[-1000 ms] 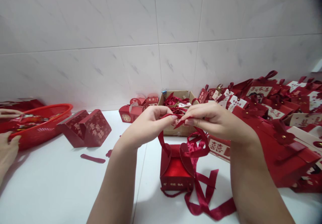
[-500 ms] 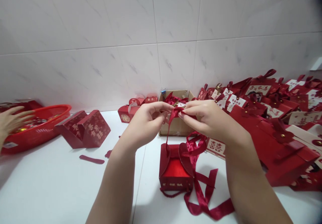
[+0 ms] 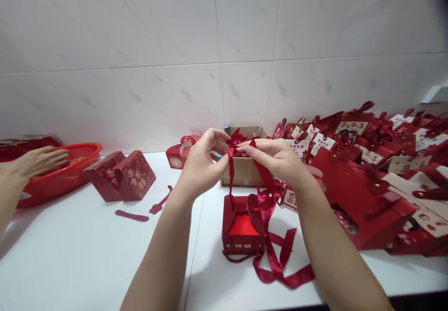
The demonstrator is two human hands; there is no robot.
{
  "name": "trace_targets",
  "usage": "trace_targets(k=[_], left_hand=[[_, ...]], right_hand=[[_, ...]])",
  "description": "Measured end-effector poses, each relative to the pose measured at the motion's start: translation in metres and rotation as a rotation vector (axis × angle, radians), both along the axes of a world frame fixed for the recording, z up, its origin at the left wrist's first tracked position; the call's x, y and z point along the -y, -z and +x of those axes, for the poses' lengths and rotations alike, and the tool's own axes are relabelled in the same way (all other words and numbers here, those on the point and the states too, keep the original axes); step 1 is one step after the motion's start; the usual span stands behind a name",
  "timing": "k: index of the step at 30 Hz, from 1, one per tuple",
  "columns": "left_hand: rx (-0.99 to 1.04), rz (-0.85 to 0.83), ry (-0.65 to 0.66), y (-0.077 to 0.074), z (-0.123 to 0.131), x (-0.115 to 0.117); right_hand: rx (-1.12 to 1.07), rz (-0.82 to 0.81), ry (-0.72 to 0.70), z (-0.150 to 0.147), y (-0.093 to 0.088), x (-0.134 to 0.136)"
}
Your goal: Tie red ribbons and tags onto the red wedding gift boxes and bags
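A dark red ribbon [image 3: 231, 173] is pinched between the fingertips of my left hand [image 3: 206, 162] and my right hand [image 3: 276, 157], both raised above the table. Its strands hang down toward a small red box [image 3: 243, 243] with curved flaps, which stands on the white surface below. More ribbon [image 3: 276, 259] lies in loops and folds to the right of the box. A twisted red cord runs along the front foot of the box. Behind my hands is a cardboard box [image 3: 247, 173] holding red material.
At the left, another person's hand [image 3: 44, 162] reaches over a red basket [image 3: 87, 150]. Two joined red boxes [image 3: 135, 176] and a flat red strip [image 3: 132, 216] lie nearby. Many red gift bags [image 3: 360, 199] crowd the right. A tiled wall stands behind.
My left hand has opened out slightly and my right hand has shifted left, with a ribbon strand now slanting down below it. The other person's hand has moved right over the basket.
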State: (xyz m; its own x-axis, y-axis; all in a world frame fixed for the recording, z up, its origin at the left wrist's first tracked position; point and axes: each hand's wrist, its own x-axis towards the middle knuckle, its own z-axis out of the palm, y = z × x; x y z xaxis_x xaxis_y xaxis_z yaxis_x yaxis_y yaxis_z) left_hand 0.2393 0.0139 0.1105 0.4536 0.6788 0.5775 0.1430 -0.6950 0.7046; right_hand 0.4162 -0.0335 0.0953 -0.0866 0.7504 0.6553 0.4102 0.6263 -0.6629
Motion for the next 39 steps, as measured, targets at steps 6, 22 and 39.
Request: trace_targets(k=[6,22,39], left_hand=[[0.098,0.028,-0.145,0.005,-0.029,0.007],[-0.021,-0.184,-0.623,0.088,-0.14,-0.003],[-0.307,-0.221,-0.819,0.143,-0.157,-0.011]], right_hand=[[-0.345,0.029,0.088,-0.003,0.019,0.017],[0.324,0.022,0.803,0.07,0.139,0.099],[0.405,-0.066,0.986,0.092,0.168,0.129]])
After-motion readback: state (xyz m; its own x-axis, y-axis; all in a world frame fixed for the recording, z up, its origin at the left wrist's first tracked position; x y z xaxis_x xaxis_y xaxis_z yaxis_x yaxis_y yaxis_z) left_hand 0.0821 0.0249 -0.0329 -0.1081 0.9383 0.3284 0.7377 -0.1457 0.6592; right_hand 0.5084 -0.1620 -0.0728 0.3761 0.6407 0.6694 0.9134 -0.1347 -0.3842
